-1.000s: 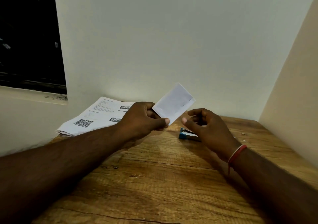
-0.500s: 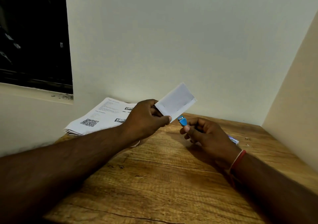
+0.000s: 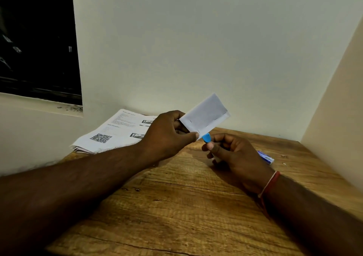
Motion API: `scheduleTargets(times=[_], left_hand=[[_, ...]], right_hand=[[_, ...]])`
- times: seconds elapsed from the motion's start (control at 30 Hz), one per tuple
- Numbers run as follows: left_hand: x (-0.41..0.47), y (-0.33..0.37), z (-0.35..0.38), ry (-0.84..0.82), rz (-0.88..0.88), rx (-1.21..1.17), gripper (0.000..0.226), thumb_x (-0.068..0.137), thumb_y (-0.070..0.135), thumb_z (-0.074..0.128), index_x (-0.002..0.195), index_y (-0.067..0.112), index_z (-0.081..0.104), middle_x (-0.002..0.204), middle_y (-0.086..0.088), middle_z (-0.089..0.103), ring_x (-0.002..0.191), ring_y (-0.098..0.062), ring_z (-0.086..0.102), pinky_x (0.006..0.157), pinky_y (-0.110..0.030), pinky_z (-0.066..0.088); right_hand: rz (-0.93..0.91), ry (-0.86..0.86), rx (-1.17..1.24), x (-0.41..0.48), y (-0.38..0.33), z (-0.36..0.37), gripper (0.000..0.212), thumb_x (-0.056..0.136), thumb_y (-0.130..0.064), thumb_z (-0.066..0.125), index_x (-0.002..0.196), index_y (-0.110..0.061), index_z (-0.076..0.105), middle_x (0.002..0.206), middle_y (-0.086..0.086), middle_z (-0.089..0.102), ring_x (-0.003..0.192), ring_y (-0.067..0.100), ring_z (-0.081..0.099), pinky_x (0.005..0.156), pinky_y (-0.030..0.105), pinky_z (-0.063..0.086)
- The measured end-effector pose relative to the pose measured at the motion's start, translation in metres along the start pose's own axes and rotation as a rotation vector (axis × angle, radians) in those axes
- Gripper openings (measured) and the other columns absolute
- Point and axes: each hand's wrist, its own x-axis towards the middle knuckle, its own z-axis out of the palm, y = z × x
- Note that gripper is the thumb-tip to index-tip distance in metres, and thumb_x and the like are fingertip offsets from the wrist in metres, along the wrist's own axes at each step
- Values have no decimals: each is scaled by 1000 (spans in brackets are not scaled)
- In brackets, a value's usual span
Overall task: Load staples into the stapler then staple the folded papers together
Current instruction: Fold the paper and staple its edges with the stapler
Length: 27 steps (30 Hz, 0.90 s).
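- Risk first: the stapler [image 3: 206, 137] noses in at the very corner of the folded papers [image 3: 205, 116], so a staple could miss the layers or catch only the edge.
- The left hand [image 3: 167, 136] has fingers pinched shut on the papers' lower corner; a loose pinch lets the folds slide apart.
- The right hand [image 3: 229, 153] is curled tight around the blue stapler, its tip poking out past the thumb, just beside the left fingertips.

Two bare forearms with no sleeves, left hand [image 3: 167, 136] without rings or bands, right hand [image 3: 233, 153] likewise unadorned, thin red thread bracelet [image 3: 269, 185] looped round the right wrist, well behind the fingers
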Motion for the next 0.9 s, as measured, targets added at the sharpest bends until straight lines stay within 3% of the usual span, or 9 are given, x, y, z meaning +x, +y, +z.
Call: scheduleTargets(times=[0.2,0.33,0.77,0.9], left_hand=[[-1,3,0,2,24,57,40,82,36,97,112,27,74,94,10,84,82,-3,80,69,-14,57],[-2,3,4,-33,33,42,42,81,36,98,113,26,73,95,9,85,82,-4,81,72,-20,61],[-3,3,5,-42,55,-14,42,79,34,100,111,26,74,95,8,85,84,-6,82,75,-24,64],[-4,6,5,-34,59,-3,41,79,35,100,110,27,75,93,10,84,82,-3,80,70,-18,59]], right_hand=[[1,-12,-7,-1,-3,-1,36,90,-38,78,119,-17,79,109,3,85,96,18,76,89,40,63],[-13,4,-52,1,-2,-1,19,99,-28,76,115,-19,79,108,2,85,99,23,78,90,41,63],[-65,65,-106,3,1,-3,15,97,-25,80,111,-21,81,103,2,85,96,23,79,85,37,66],[-102,81,-139,3,1,-2,12,97,-26,79,108,-22,81,100,3,84,92,23,78,84,38,65]])
